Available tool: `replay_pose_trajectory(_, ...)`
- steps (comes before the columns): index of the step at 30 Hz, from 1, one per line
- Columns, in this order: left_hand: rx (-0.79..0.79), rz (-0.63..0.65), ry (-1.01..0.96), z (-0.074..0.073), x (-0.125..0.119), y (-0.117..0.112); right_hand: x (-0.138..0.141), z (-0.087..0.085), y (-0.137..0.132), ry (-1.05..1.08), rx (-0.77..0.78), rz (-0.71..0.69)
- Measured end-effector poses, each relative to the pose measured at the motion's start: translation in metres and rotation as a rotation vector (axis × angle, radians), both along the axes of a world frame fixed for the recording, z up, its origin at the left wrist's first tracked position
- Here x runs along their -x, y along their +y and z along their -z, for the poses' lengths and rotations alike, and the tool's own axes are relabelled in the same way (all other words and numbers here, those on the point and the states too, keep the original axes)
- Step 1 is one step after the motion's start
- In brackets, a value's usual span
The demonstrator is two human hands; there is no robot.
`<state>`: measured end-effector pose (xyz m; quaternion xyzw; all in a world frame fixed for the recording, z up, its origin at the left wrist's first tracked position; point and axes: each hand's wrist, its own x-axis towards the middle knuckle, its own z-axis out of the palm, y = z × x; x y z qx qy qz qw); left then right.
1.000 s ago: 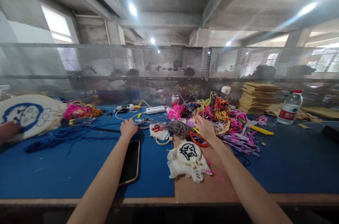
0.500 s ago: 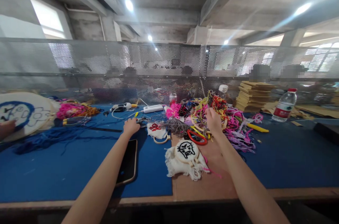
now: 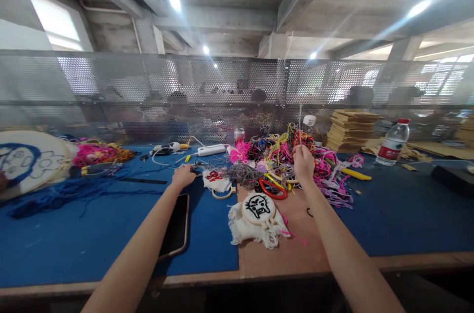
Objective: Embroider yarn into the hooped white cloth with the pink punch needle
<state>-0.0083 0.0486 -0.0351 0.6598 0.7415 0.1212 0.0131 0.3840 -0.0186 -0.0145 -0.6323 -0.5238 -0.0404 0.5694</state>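
Right hand [image 3: 303, 162] pinching yarn pile [image 3: 296, 155]

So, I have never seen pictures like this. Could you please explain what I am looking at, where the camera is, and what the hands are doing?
There is no machine here: the camera sits on a person's head and looks forward and down, so the two bare arms are that person's own. The left hand rests on the blue table mat, beside a black phone. The right hand is raised into a tangled pile of coloured yarn and seems to pinch some strands. Nearer the person lies a small embroidery hoop with a black face design, and behind it red-handled scissors. At the right stands a water bottle; a metal mesh screen closes off the back.
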Motion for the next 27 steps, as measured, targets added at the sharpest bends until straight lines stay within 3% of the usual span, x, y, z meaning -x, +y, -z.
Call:
replay_pose_trajectory(9, -0.006, -0.018, 0.015, -0.001, 0.003, -0.002, 0.005, -0.004, -0.005, 0.02, -0.035, -0.003)
replay_pose_trajectory(19, -0.077, 0.062, 0.05, -0.003, 0.003, -0.014, 0.008, -0.002, -0.003, -0.014, -0.02, -0.029)
replay_pose_trajectory(22, -0.147, 0.176, 0.046, -0.008, -0.007, -0.013, 0.01, -0.003, -0.006, -0.041, -0.01, -0.022)
replay_pose_trajectory(27, -0.181, 0.504, 0.016, -0.007, -0.033, -0.015, 0.015, -0.004, -0.009, -0.104, -0.011, -0.046)
